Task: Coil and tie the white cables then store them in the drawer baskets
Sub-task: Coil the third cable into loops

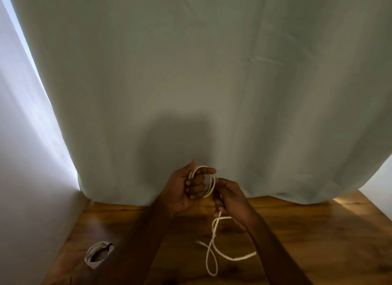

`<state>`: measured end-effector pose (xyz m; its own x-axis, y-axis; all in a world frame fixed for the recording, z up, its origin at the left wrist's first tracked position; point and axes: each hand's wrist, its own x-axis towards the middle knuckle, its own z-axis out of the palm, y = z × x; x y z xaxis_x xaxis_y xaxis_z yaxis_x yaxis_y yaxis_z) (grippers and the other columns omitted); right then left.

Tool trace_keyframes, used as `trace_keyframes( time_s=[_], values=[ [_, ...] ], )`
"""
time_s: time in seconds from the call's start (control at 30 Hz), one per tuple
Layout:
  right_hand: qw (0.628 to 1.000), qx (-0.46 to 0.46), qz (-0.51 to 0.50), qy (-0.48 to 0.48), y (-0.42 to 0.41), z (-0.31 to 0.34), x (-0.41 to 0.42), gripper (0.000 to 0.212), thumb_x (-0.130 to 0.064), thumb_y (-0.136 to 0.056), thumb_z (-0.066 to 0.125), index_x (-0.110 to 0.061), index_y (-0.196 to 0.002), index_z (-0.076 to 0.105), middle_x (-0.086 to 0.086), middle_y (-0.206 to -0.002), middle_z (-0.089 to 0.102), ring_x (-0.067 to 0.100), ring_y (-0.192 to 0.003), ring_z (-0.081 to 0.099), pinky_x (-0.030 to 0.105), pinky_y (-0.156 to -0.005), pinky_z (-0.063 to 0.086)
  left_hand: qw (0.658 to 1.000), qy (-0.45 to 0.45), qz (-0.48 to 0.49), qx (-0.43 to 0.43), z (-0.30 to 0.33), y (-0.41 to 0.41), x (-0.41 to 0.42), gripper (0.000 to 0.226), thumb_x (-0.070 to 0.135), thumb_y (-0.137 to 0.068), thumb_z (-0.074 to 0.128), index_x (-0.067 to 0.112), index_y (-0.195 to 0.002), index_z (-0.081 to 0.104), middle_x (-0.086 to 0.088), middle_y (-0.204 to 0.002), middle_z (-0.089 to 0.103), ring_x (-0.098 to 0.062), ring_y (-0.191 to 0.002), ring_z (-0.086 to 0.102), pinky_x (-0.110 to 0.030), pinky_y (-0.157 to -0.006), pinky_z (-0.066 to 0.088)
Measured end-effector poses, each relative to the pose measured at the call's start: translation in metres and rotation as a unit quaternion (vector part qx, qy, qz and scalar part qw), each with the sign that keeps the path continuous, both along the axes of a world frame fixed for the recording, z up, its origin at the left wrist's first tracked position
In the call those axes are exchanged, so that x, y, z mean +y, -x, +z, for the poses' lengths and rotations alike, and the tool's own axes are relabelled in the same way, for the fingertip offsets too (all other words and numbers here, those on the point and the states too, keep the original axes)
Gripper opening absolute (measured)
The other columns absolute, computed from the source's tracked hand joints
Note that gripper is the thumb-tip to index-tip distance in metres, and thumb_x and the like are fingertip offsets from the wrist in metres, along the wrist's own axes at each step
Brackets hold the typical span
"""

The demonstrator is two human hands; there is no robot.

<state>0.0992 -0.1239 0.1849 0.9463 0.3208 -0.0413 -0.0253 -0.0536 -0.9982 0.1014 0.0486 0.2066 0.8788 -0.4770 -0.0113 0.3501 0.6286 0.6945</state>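
White cable [212,185] coil, both hands' grip.

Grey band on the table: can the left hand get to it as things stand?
Probably not straight away. Nothing lies between the band and the left hand, but that hand is gripping the cable coil, so it would need to let go first.

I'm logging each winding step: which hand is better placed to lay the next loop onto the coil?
The right hand: it pinches the loose white cable just below the coil. The left hand is busy gripping the coil itself.
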Motion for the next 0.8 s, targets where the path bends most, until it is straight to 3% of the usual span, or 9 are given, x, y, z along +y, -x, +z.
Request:
trace_keyframes(
  time_s=[0.17, 0.33, 0.4, 0.47, 0.63, 0.73, 0.8],
  values=[
    [0.986, -0.099, -0.022, 0.134, -0.004, 0.001, -0.020, 0.028, -0.027, -0.105, 0.049, -0.012, -0.086, 0.062, 0.002, -0.055, 0.058, 0.020, -0.041, 0.056, 0.044, -0.050, 0.056, 0.997, -0.076, -0.017, -0.029, 0.002, -0.001, 0.007, 0.052, 0.031, -0.099, 0.033, -0.008, -0.120, 0.059, 0.006, -0.051, 0.029, -0.005, -0.040, 0.027, -0.024, -0.042, 0.020],
    [0.932, -0.171, 0.010, 0.320, -0.002, -0.003, -0.023, 0.013, -0.015, -0.103, 0.046, -0.022, -0.103, 0.058, -0.006, -0.078, 0.064, 0.010, -0.064, 0.064, 0.028, -0.061, 0.056, 0.991, -0.110, 0.055, -0.061, 0.012, 0.006, -0.008, 0.048, 0.021, -0.099, 0.036, -0.013, -0.129, 0.052, 0.002, -0.055, 0.032, -0.006, -0.043, 0.028, -0.023, -0.042, 0.024],
    [0.928, -0.139, 0.057, 0.340, 0.005, -0.011, -0.025, 0.016, -0.013, -0.101, 0.049, -0.024, -0.112, 0.054, -0.007, -0.086, 0.063, 0.008, -0.072, 0.063, 0.021, -0.063, 0.051, 0.987, -0.107, 0.093, -0.071, 0.019, 0.005, -0.012, 0.048, 0.017, -0.097, 0.037, -0.014, -0.133, 0.047, 0.001, -0.057, 0.036, -0.007, -0.044, 0.030, -0.023, -0.043, 0.027],
    [0.915, -0.111, 0.100, 0.376, 0.011, -0.019, -0.029, 0.021, -0.016, -0.099, 0.054, -0.022, -0.119, 0.056, -0.003, -0.099, 0.066, 0.012, -0.085, 0.066, 0.022, -0.071, 0.051, 0.983, -0.101, 0.133, -0.075, 0.025, 0.003, -0.014, 0.048, 0.016, -0.095, 0.043, -0.012, -0.134, 0.046, -0.001, -0.058, 0.042, -0.008, -0.045, 0.034, -0.023, -0.045, 0.029],
    [0.847, -0.131, 0.198, 0.475, 0.023, -0.024, -0.029, 0.022, -0.009, -0.095, 0.056, -0.017, -0.111, 0.068, -0.001, -0.111, 0.068, 0.016, -0.103, 0.065, 0.021, -0.080, 0.044, 0.972, -0.037, 0.214, -0.084, 0.037, -0.002, -0.008, 0.036, 0.015, -0.098, 0.043, -0.005, -0.128, 0.050, -0.007, -0.071, 0.063, -0.014, -0.053, 0.053, -0.025, -0.055, 0.045],
    [0.819, -0.168, 0.218, 0.503, 0.029, -0.017, -0.023, 0.024, -0.015, -0.099, 0.052, -0.018, -0.120, 0.065, 0.002, -0.125, 0.064, 0.019, -0.116, 0.059, 0.025, -0.087, 0.037, 0.972, 0.018, 0.221, -0.083, 0.043, -0.005, -0.007, 0.023, 0.013, -0.099, 0.042, 0.001, -0.114, 0.055, -0.014, -0.088, 0.072, -0.020, -0.066, 0.066, -0.028, -0.065, 0.057],
    [0.798, -0.188, 0.227, 0.525, 0.030, -0.014, -0.021, 0.030, -0.023, -0.102, 0.049, -0.020, -0.131, 0.059, 0.004, -0.134, 0.059, 0.022, -0.126, 0.052, 0.034, -0.102, 0.034, 0.970, 0.025, 0.224, -0.087, 0.044, -0.007, -0.008, 0.020, 0.013, -0.102, 0.038, 0.003, -0.108, 0.055, -0.015, -0.101, 0.074, -0.024, -0.079, 0.072, -0.033, -0.074, 0.060]
  ],
)
